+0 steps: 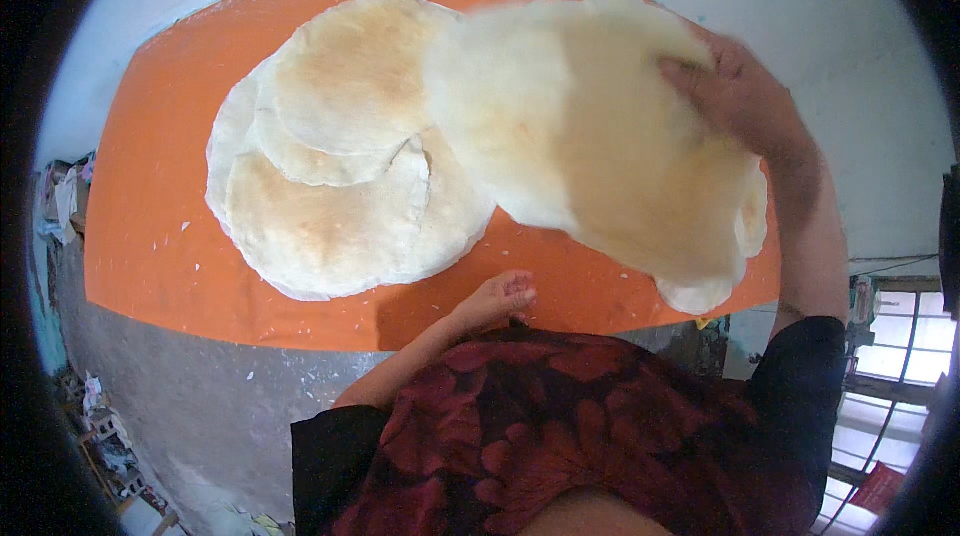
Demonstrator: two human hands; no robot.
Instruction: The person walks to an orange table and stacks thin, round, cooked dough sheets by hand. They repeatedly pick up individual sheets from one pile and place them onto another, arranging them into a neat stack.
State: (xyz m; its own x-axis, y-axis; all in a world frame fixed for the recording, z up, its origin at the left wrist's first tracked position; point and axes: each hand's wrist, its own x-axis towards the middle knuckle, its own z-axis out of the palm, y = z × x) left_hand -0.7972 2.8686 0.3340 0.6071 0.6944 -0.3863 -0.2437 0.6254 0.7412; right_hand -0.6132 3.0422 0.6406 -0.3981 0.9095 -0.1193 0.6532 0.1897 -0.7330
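Note:
My right hand (731,97) grips a large, round flatbread (637,161) near its far right edge, thumb on top; hand and bread are blurred. This bread tilts over the right half of an orange-covered table (165,108), and part of it is in shadow. Edges of other flatbreads (697,297) show beneath it. To the left lies an overlapping pile of pale, browned flatbreads (322,221), one (367,71) on top at the back. Low over the table's front edge, my left hand (504,297) is half curled with nothing seen in it.
A pale wall (847,48) with peeling paint runs behind the table. Small white flakes (185,225) dot the orange cover. Below is a grey floor (187,386), with cluttered shelving (112,446) at the lower left. A barred window (892,356) is at the right.

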